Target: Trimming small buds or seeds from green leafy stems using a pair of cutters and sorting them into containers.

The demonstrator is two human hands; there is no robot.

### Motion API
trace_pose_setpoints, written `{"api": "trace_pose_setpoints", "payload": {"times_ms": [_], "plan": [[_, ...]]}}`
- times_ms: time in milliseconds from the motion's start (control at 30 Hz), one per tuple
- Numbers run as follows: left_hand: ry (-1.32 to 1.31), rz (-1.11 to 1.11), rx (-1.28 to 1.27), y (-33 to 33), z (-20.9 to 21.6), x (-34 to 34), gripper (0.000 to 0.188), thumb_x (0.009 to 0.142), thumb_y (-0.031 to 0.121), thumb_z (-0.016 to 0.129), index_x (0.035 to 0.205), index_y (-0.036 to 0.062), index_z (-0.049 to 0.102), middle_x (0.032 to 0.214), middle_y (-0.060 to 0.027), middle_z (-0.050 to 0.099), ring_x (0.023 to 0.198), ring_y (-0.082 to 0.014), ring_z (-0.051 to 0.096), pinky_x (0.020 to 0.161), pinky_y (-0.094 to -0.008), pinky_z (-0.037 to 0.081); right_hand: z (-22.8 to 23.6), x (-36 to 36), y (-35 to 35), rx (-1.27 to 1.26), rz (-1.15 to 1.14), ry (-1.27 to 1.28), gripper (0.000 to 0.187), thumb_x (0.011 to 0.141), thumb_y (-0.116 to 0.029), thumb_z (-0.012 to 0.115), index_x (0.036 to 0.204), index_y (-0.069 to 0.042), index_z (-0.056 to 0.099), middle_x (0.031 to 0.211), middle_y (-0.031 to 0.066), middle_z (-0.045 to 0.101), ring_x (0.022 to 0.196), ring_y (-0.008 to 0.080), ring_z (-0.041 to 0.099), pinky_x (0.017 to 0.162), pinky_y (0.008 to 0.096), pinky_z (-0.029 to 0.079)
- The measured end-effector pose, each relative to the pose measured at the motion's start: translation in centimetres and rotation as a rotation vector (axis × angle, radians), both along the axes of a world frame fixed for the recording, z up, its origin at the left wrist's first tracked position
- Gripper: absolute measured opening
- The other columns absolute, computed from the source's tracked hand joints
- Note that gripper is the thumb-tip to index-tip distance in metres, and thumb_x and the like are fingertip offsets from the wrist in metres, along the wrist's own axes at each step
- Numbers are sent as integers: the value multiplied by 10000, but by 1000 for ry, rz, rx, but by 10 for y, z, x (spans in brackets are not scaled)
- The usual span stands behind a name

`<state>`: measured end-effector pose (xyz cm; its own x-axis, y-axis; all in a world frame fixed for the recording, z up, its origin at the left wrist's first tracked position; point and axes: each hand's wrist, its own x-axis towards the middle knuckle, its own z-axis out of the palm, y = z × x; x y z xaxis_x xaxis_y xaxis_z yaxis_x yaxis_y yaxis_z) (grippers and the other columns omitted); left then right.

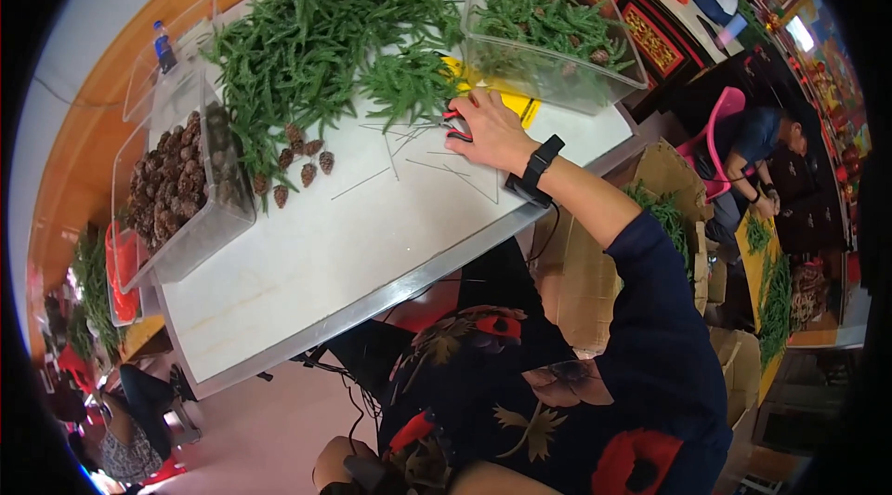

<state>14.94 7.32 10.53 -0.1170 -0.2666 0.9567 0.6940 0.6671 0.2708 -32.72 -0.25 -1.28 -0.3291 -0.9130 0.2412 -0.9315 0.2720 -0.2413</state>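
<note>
Red-handled tool (455, 130) sits under your right hand (492, 130) on the white table (353, 244), just beside the yellow sheet (516, 102). Thin wires (437, 165) are scattered just in front of it. Green sprig pile (325, 39) crowds the far side, clear bin (548, 35) lies close on the right, and the table edge is near your wrist. Bare tabletop opens toward you. Right hand lies palm down, fingers curled over the tool; grip can't be confirmed. Left hand isn't visible.

Dark navy sleeve (655, 309), black wrist strap (536, 170), floral garment (520, 383) with red, possibly poppy, blooms.
</note>
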Motion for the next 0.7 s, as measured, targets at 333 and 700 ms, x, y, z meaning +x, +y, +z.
{"api": "trace_pose_setpoints", "payload": {"times_ms": [333, 700], "plan": [[145, 2, -181, 15, 10, 2, 377, 824, 50, 657, 1187, 36, 557, 1035, -47, 608, 919, -172, 624, 675, -331, 511, 14, 20, -12, 111, -32, 77, 549, 735, -430, 756, 1085, -37, 599, 1065, 172, 530, 1050, 363, 508, 790, 457, 488], [308, 86, -384, 42, 13, 4, 378, 806, -25, 643, 1170, 36, 563, 1021, -24, 614, 838, -151, 643, 588, -313, 526, 25, 112, -98, -20, 115, -217, 412, 797, -411, 704, 881, -10, 661, 894, 180, 648, 825, 356, 646, 703, 446, 507]]}}
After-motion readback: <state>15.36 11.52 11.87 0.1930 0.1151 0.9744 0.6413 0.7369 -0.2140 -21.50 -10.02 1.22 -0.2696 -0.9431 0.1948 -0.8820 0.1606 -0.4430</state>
